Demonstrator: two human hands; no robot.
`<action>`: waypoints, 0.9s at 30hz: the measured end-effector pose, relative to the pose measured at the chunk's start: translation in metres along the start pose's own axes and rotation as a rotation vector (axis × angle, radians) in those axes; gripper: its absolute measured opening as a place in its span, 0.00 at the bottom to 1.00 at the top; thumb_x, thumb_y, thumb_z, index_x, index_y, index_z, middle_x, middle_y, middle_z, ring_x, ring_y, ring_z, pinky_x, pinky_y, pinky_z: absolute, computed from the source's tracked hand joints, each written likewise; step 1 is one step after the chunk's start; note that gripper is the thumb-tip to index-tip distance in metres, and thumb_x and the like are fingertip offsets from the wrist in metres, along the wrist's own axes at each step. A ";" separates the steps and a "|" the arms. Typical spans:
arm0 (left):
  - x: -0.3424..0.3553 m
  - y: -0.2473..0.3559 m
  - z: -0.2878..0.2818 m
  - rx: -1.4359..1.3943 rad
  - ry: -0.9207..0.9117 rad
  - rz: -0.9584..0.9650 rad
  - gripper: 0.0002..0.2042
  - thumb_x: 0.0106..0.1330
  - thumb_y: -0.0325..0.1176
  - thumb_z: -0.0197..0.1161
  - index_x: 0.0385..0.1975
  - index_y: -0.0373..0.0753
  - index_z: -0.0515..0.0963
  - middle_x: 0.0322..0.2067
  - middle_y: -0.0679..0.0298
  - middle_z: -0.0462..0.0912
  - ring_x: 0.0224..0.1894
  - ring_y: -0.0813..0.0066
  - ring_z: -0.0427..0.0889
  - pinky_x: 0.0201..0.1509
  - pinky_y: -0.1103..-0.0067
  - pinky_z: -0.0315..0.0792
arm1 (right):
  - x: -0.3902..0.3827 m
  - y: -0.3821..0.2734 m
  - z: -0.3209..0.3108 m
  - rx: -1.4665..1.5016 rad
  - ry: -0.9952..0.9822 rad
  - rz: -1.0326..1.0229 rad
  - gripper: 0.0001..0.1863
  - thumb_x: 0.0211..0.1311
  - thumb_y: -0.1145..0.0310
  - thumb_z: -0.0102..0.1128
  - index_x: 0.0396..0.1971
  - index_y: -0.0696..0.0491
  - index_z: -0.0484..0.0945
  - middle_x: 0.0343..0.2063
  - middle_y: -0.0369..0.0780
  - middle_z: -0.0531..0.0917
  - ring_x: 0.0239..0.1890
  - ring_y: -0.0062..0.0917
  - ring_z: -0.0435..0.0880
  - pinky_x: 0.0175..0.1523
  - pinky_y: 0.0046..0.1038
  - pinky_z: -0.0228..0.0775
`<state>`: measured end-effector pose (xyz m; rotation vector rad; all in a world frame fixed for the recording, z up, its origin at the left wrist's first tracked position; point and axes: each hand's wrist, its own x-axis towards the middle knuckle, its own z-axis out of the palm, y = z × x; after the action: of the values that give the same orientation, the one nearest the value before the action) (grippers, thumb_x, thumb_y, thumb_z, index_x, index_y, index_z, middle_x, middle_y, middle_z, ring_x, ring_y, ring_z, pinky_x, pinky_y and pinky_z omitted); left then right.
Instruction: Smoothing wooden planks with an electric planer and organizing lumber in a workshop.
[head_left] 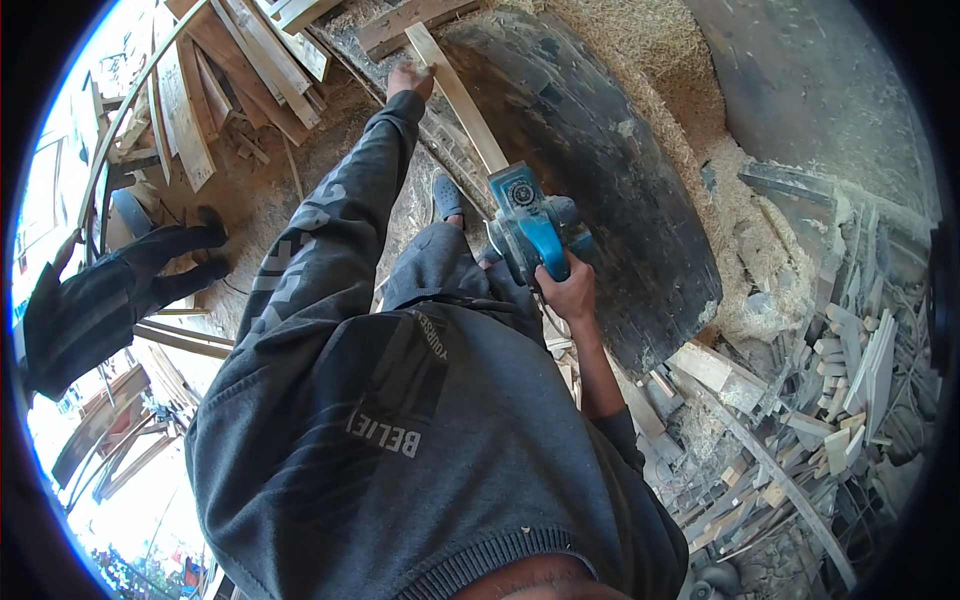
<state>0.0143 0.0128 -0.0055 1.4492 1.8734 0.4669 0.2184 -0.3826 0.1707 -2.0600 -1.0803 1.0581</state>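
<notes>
My right hand [572, 290] is closed around the rear handle of a blue electric hand planer [532, 225]. The planer's front end rests on a long, pale wooden strip [462, 105], and its body hides the strip's near part. Farther off, with the arm stretched out, my left hand [411, 80] is closed at the strip's left edge near its far end; the fingertips are partly hidden. Beneath the strip lies a dark, worn board [610, 180] that serves as a work surface.
Pale shavings [660, 70] are heaped beyond the board. Wooden planks [190, 95] lean at the far left, and a person in dark clothes [120, 295] stands there. Several wood offcuts [840, 390] pile up at the right. A brown wood block [410, 25] lies at the strip's far end.
</notes>
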 end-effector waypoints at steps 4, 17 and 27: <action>0.028 -0.010 -0.004 0.017 0.033 0.089 0.36 0.57 0.57 0.70 0.53 0.30 0.76 0.47 0.46 0.84 0.52 0.54 0.83 0.56 0.70 0.75 | 0.024 -0.019 0.016 -0.049 0.009 0.002 0.13 0.50 0.63 0.67 0.27 0.59 0.81 0.20 0.52 0.82 0.29 0.48 0.86 0.33 0.39 0.74; 0.048 -0.067 -0.058 -0.198 0.019 0.131 0.19 0.67 0.45 0.64 0.45 0.33 0.81 0.35 0.55 0.87 0.38 0.66 0.86 0.46 0.75 0.78 | 0.143 -0.106 0.074 -0.015 -0.030 -0.048 0.14 0.51 0.62 0.65 0.27 0.59 0.81 0.19 0.51 0.81 0.27 0.47 0.85 0.32 0.40 0.73; -0.113 -0.374 -0.088 -0.109 -0.346 -0.728 0.20 0.67 0.51 0.59 0.41 0.39 0.85 0.28 0.59 0.87 0.32 0.65 0.87 0.36 0.64 0.80 | 0.232 -0.191 0.118 0.058 -0.046 -0.035 0.15 0.51 0.59 0.64 0.26 0.59 0.82 0.18 0.49 0.82 0.25 0.40 0.86 0.32 0.38 0.73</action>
<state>-0.2919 -0.1958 -0.1575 0.6408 1.8887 -0.0378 0.1260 -0.0734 0.1679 -1.9736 -1.0915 1.1119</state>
